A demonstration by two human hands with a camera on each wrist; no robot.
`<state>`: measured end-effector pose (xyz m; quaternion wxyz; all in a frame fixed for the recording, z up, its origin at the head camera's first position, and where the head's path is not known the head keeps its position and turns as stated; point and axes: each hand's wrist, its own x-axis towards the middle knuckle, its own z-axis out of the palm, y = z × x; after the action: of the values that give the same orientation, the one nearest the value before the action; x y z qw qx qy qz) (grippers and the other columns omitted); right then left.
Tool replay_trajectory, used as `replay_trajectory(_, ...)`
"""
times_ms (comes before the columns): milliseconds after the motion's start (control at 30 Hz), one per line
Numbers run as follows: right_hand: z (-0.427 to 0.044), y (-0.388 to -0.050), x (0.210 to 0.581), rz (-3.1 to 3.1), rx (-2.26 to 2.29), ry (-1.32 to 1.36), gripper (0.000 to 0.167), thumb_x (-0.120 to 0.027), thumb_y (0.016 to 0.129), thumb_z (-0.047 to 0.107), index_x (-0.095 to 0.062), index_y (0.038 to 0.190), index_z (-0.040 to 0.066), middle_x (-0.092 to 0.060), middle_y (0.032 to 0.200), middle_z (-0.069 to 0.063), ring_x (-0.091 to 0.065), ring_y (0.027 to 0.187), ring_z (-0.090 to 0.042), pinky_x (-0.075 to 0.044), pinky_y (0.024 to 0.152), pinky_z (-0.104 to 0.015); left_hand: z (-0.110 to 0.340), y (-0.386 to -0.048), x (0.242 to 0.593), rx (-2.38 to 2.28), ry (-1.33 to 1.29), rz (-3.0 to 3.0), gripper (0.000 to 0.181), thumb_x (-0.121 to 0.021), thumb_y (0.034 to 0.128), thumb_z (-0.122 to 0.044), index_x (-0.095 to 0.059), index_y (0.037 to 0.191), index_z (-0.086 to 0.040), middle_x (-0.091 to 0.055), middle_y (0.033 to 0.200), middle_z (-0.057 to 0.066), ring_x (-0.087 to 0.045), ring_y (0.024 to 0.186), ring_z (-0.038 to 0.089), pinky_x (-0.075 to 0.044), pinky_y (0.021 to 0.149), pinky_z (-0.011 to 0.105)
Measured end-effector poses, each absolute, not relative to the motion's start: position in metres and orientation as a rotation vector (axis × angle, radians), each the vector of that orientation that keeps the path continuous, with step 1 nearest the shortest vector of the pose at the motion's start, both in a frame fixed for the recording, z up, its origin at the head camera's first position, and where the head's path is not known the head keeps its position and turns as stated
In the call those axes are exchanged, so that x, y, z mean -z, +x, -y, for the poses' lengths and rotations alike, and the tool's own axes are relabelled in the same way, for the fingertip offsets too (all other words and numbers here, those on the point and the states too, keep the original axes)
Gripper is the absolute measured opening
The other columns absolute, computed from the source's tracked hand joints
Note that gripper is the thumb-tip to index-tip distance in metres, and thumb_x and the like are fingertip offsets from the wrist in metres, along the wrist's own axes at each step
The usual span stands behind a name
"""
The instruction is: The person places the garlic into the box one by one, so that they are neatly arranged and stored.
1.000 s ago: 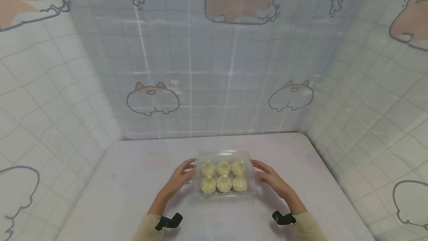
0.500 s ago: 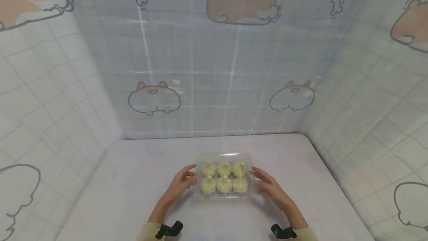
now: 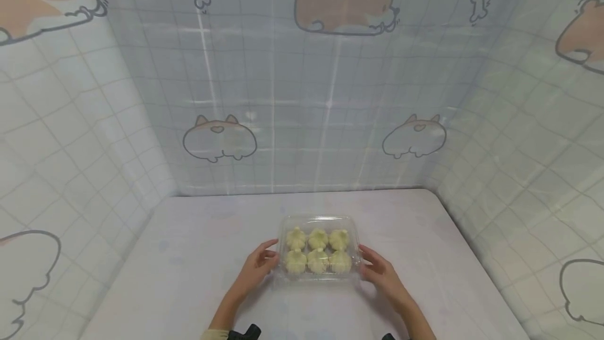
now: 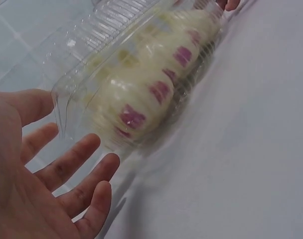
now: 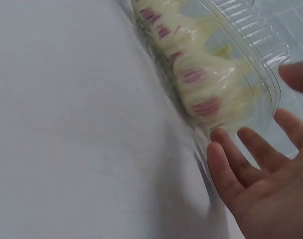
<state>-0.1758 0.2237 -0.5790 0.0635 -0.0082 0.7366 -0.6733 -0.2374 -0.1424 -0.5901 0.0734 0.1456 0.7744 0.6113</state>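
Observation:
A clear plastic clamshell box [image 3: 319, 276] sits on the table in front of me, its lid closed. Inside it are several pale yellow garlic bulbs [image 3: 318, 260] in two rows; purple patches mark their sides in the wrist views. At the box's left end is my left hand [image 3: 254, 271], its fingers spread and slightly bent. The left thumb meets the edge of the lid [image 4: 67, 117] in the left wrist view. My right hand [image 3: 384, 278] lies at the opposite end, fingers loosely extended. Its fingertips [image 5: 219, 135] are close to the box wall; contact is hard to tell.
A pale tablecloth [image 3: 198, 256] covers the table. Tiled-pattern sheeting with cartoon dogs forms a back wall [image 3: 302, 83] and two side walls. Black wrist mounts [image 3: 245, 332] sit at the bottom edge of the head view.
Both hands have slid toward me along the box's ends. The box and garlic bulbs stay in about the same place. The head view has shifted slightly.

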Motion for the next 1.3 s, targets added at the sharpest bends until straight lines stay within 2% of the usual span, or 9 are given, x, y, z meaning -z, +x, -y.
replay_trajectory(100, -0.219, -0.172, 0.58, -2.256, 2.037, 0.075, 0.059, -0.067, 0.093, 0.019, -0.043, 0.146, 0.009, -0.048, 0.138, -0.024, -0.056, 0.115, -0.036, -0.052, 0.084, -0.04, 0.141, -0.231, 0.587, -1.832, 0.387, -2.334, 0.05, -0.062, 0.0968, -0.02, -0.045, 0.141, -0.005, -0.064, 0.108, 0.016, -0.065, 0.091, 0.025, -0.052, 0.069, 0.032)
replay_trajectory(200, -0.215, -0.168, 0.581, -2.28, 2.043, 0.157, 0.057, -0.068, 0.092, 0.016, -0.045, 0.144, 0.009, -0.059, 0.12, -0.022, -0.063, 0.1, -0.03, -0.054, 0.078, -0.037, 0.139, -0.221, 0.575, -1.84, 0.342, -2.322, 0.049, -0.062, 0.0969, -0.015, -0.045, 0.141, -0.002, -0.064, 0.107, 0.02, -0.065, 0.093, 0.033, -0.053, 0.069, 0.036)
replay_trajectory(367, -0.208, -0.163, 0.583, -2.281, 2.037, 0.215, 0.058, -0.061, 0.097, 0.017, -0.038, 0.149, 0.01, -0.064, 0.095, -0.018, -0.063, 0.083, -0.027, -0.054, 0.072, -0.033, 0.136, -0.203, 0.551, -1.847, 0.361, -2.284, 0.048, -0.06, 0.0968, -0.008, -0.044, 0.14, 0.003, -0.061, 0.108, 0.027, -0.062, 0.093, 0.043, -0.053, 0.069, 0.038)
replay_trajectory(500, -0.204, -0.161, 0.583, -2.257, 2.059, 0.214, 0.058, -0.055, 0.1, 0.018, -0.03, 0.153, 0.012, -0.066, 0.091, -0.017, -0.065, 0.083, -0.027, -0.055, 0.073, -0.033, 0.135, -0.196, 0.551, -1.857, 0.411, -2.305, 0.045, -0.06, 0.0967, -0.006, -0.047, 0.138, 0.005, -0.061, 0.105, 0.029, -0.063, 0.086, 0.042, -0.052, 0.066, 0.032)
replay_trajectory(633, -0.198, -0.16, 0.582, -2.226, 2.101, 0.194, 0.055, -0.049, 0.102, 0.012, -0.028, 0.153, 0.011, -0.067, 0.085, -0.02, -0.067, 0.08, -0.027, -0.055, 0.075, -0.032, 0.133, -0.199, 0.571, -1.901, 0.438, -2.334, 0.045, -0.059, 0.0963, -0.004, -0.046, 0.139, 0.004, -0.063, 0.101, 0.028, -0.065, 0.081, 0.038, -0.051, 0.066, 0.027)
replay_trajectory(833, -0.19, -0.168, 0.58, -2.236, 2.137, 0.231, 0.053, -0.042, 0.101, 0.005, -0.029, 0.152, 0.009, -0.069, 0.08, -0.019, -0.068, 0.077, -0.026, -0.055, 0.074, -0.029, 0.129, -0.205, 0.586, -1.973, 0.354, -2.326, 0.047, -0.058, 0.0973, -0.006, -0.044, 0.141, 0.001, -0.067, 0.091, 0.023, -0.067, 0.073, 0.033, -0.056, 0.067, 0.032)
replay_trajectory(1033, -0.184, -0.176, 0.579, -2.256, 2.162, 0.207, 0.054, -0.04, 0.099, 0.0, -0.031, 0.151, 0.006, -0.068, 0.079, -0.021, -0.068, 0.077, -0.028, -0.055, 0.074, -0.03, 0.121, -0.207, 0.587, -2.098, 0.16, -2.197, 0.049, -0.053, 0.0992, -0.006, -0.04, 0.146, -0.003, -0.068, 0.084, 0.026, -0.066, 0.064, 0.043, -0.057, 0.062, 0.042)
replay_trajectory(1300, -0.182, -0.182, 0.58, -2.21, 2.175, 0.236, 0.056, -0.041, 0.097, 0.002, -0.031, 0.151, 0.011, -0.068, 0.08, -0.021, -0.068, 0.08, -0.031, -0.055, 0.075, -0.031, 0.112, -0.206, 0.586, -2.21, 0.022, -2.198, 0.047, -0.05, 0.0967, 0.0, -0.045, 0.143, -0.002, -0.068, 0.08, 0.025, -0.066, 0.057, 0.035, -0.055, 0.052, 0.036)
